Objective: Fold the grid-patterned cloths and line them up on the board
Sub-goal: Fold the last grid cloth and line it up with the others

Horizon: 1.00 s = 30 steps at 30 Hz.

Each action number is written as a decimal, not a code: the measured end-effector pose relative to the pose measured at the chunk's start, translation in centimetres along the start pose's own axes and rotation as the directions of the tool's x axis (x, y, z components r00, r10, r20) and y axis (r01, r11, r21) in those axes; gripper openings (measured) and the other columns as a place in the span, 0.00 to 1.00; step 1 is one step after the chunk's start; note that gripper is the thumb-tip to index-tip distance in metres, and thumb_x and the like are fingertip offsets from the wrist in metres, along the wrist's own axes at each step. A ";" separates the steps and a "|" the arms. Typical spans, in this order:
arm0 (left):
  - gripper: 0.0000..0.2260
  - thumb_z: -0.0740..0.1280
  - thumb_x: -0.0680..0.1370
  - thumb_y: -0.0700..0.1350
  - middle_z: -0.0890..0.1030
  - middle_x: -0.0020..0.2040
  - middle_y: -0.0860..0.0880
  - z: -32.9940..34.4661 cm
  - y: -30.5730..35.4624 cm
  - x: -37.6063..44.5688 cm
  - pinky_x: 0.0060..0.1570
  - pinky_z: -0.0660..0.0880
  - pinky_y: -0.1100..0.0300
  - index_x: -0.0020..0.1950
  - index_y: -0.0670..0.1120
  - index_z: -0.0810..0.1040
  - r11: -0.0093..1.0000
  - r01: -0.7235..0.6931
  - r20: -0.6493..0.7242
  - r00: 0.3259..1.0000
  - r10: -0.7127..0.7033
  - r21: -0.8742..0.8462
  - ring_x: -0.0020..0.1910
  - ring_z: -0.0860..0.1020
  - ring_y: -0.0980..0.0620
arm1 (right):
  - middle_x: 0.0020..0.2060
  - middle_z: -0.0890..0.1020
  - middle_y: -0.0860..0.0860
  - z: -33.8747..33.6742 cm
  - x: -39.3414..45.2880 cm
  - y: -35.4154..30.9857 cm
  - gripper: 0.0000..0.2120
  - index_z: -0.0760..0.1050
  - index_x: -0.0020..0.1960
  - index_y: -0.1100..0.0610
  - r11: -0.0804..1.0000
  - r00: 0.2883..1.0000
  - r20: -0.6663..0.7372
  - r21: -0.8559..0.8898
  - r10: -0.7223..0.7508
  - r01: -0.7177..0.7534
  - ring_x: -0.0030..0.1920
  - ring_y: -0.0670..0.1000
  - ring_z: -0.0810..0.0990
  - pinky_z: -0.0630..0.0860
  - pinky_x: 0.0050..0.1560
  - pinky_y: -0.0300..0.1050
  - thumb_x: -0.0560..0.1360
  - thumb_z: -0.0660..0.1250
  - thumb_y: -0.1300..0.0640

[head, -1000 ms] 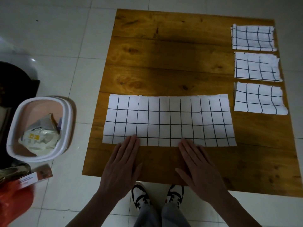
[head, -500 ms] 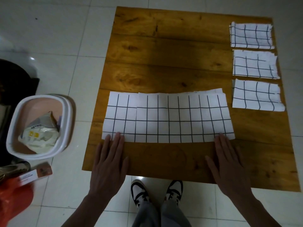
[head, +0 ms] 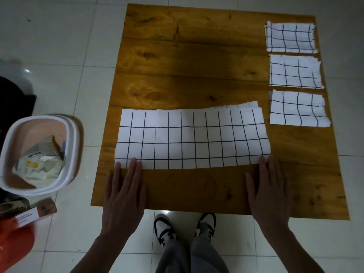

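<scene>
A: Head view, read from the left: a white tub [head: 72, 146] with crumpled packets in it is seen on the tiled floor, just beside the wooden board [head: 197, 62]. How are the hands placed?

B: The left hand [head: 124, 194] is laid flat, fingers straight and holding nothing, its fingertips [head: 134, 162] touching the near left corner of the half-folded cloth [head: 192, 138]. The right hand [head: 267, 192] is laid flat likewise, empty, at the near right corner.

A: And the axis of that cloth?

B: It runs left to right across the board, directly ahead of both hands; each hand is nearest its own end. An end-to-end fold is judged to be called for, so either short edge could be carried across.

A: Material?

B: Thin, limp white fabric with a black grid is shown; at the far right corner the layers are slightly offset. The board is knotty, varnished planks.

A: Further right?

B: Three folded cloths [head: 297, 108] are lined up in a column along the right edge, close together.
</scene>
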<state>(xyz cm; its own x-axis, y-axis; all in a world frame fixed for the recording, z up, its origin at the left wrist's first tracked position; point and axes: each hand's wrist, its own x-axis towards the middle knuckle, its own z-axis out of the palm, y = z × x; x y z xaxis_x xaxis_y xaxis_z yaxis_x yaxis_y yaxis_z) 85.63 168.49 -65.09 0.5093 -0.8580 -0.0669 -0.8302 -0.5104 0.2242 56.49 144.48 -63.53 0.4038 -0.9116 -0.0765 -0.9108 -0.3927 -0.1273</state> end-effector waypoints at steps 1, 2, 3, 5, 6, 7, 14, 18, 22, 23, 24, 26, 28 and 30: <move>0.29 0.53 0.86 0.55 0.58 0.85 0.43 0.0 0.0 0.0 0.78 0.58 0.30 0.84 0.42 0.59 1.000 0.002 0.002 1.000 -0.002 -0.004 0.84 0.51 0.36 | 0.82 0.61 0.59 0.0 0.0 0.0 0.34 0.57 0.83 0.57 1.000 1.000 -0.001 0.002 0.002 -0.002 0.82 0.59 0.58 0.57 0.80 0.63 0.84 0.51 0.39; 0.29 0.53 0.86 0.55 0.58 0.85 0.43 0.0 0.1 0.0 0.78 0.57 0.30 0.84 0.42 0.59 1.000 0.004 0.002 1.000 -0.004 -0.012 0.84 0.51 0.36 | 0.82 0.61 0.58 0.0 0.0 0.1 0.33 0.58 0.83 0.57 1.000 1.000 -0.005 0.004 0.003 -0.003 0.82 0.59 0.58 0.56 0.80 0.62 0.84 0.52 0.40; 0.29 0.53 0.86 0.55 0.58 0.85 0.43 -0.1 0.3 0.0 0.78 0.57 0.30 0.84 0.42 0.59 1.000 0.008 -0.001 1.000 -0.008 -0.021 0.84 0.51 0.36 | 0.81 0.62 0.58 -0.1 0.0 0.1 0.33 0.59 0.82 0.57 1.000 1.000 -0.010 0.009 0.005 -0.005 0.82 0.59 0.59 0.56 0.80 0.62 0.84 0.52 0.40; 0.29 0.53 0.86 0.55 0.58 0.85 0.42 -0.1 0.7 0.0 0.79 0.56 0.31 0.84 0.42 0.60 0.999 0.032 -0.016 0.999 -0.033 -0.039 0.85 0.51 0.36 | 0.79 0.66 0.58 -0.3 0.3 0.3 0.31 0.63 0.80 0.57 0.999 1.000 -0.025 0.035 0.014 -0.013 0.79 0.60 0.64 0.59 0.79 0.63 0.84 0.53 0.41; 0.29 0.53 0.85 0.55 0.59 0.85 0.42 0.0 1.0 0.1 0.80 0.55 0.32 0.84 0.42 0.60 0.998 0.047 -0.026 0.998 -0.049 -0.050 0.85 0.51 0.37 | 0.78 0.69 0.58 -0.4 0.4 0.3 0.30 0.66 0.79 0.57 0.998 0.999 -0.034 0.058 0.022 -0.020 0.77 0.61 0.67 0.62 0.77 0.65 0.84 0.53 0.41; 0.30 0.54 0.85 0.56 0.59 0.85 0.42 -0.1 1.4 0.1 0.80 0.54 0.34 0.84 0.41 0.60 0.996 0.060 -0.037 0.997 -0.062 -0.064 0.85 0.52 0.38 | 0.76 0.71 0.58 -0.6 0.7 0.3 0.29 0.67 0.77 0.57 0.996 0.998 -0.044 0.086 0.034 -0.030 0.75 0.62 0.70 0.65 0.74 0.66 0.84 0.53 0.41; 0.29 0.54 0.86 0.54 0.56 0.86 0.43 0.6 6.2 2.1 0.83 0.52 0.44 0.85 0.42 0.57 0.985 -0.111 -0.044 0.993 0.106 -0.132 0.85 0.53 0.43 | 0.65 0.75 0.60 -1.9 4.4 -0.9 0.33 0.65 0.77 0.57 0.916 0.954 -0.029 0.290 0.298 -0.277 0.62 0.63 0.74 0.74 0.58 0.61 0.78 0.71 0.45; 0.27 0.52 0.88 0.55 0.57 0.85 0.44 1.3 9.1 3.7 0.81 0.55 0.46 0.84 0.42 0.59 0.955 -0.280 0.001 0.959 0.282 -0.095 0.85 0.54 0.45 | 0.58 0.76 0.60 -2.9 6.2 -1.2 0.28 0.69 0.70 0.60 0.856 0.921 0.085 0.345 0.380 -0.385 0.57 0.61 0.75 0.70 0.52 0.53 0.76 0.75 0.50; 0.28 0.49 0.88 0.57 0.57 0.86 0.45 2.3 10.3 4.2 0.80 0.57 0.45 0.85 0.44 0.59 0.959 -0.280 0.061 0.957 0.283 -0.045 0.85 0.55 0.45 | 0.55 0.79 0.58 -3.5 7.4 -0.8 0.25 0.71 0.67 0.59 0.747 0.874 0.242 0.454 0.421 -0.485 0.52 0.58 0.78 0.75 0.49 0.53 0.76 0.76 0.51; 0.28 0.49 0.88 0.57 0.57 0.86 0.45 2.4 10.4 4.1 0.80 0.57 0.45 0.85 0.44 0.59 0.960 -0.277 0.066 0.958 0.278 -0.035 0.85 0.55 0.44 | 0.57 0.79 0.58 -3.6 7.5 -0.7 0.26 0.71 0.68 0.59 0.729 0.863 0.268 0.462 0.428 -0.505 0.52 0.56 0.78 0.75 0.49 0.53 0.76 0.76 0.51; 0.28 0.49 0.88 0.57 0.56 0.86 0.45 2.4 10.4 4.1 0.80 0.57 0.45 0.85 0.44 0.59 0.961 -0.277 0.067 0.958 0.278 -0.028 0.85 0.55 0.44 | 0.59 0.79 0.58 -3.6 7.5 -0.7 0.26 0.72 0.69 0.59 0.713 0.854 0.288 0.470 0.433 -0.520 0.52 0.55 0.76 0.75 0.49 0.52 0.76 0.76 0.51; 0.28 0.51 0.88 0.57 0.56 0.86 0.45 2.4 10.3 4.0 0.79 0.57 0.44 0.85 0.44 0.58 0.959 -0.283 0.061 0.957 0.284 -0.024 0.85 0.55 0.44 | 0.58 0.78 0.56 -3.9 7.3 -0.9 0.25 0.72 0.70 0.58 0.669 0.843 0.302 0.514 0.444 -0.537 0.50 0.52 0.75 0.72 0.44 0.46 0.77 0.75 0.53; 0.28 0.52 0.87 0.57 0.56 0.86 0.45 2.4 10.3 4.0 0.79 0.58 0.43 0.85 0.44 0.59 0.959 -0.284 0.054 0.957 0.284 -0.022 0.85 0.55 0.44 | 0.51 0.78 0.52 -4.2 7.0 -1.2 0.19 0.73 0.68 0.58 0.613 0.839 0.280 0.582 0.466 -0.534 0.43 0.49 0.73 0.67 0.37 0.43 0.79 0.72 0.54; 0.28 0.53 0.87 0.57 0.56 0.86 0.45 2.4 10.5 3.9 0.79 0.58 0.42 0.85 0.44 0.58 0.962 -0.272 0.053 0.960 0.274 -0.027 0.85 0.54 0.43 | 0.45 0.76 0.48 -4.7 6.4 -1.5 0.16 0.74 0.65 0.58 0.560 0.840 0.242 0.652 0.486 -0.511 0.40 0.46 0.72 0.65 0.36 0.42 0.81 0.70 0.55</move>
<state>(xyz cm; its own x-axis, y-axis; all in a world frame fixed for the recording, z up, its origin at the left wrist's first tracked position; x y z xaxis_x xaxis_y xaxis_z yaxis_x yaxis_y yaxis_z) 78.33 159.65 -65.31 0.2501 -0.9667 -0.0543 -0.9311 -0.2555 0.2603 60.08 138.65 -59.22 -0.0826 -0.9273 -0.3651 -0.6605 0.3252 -0.6767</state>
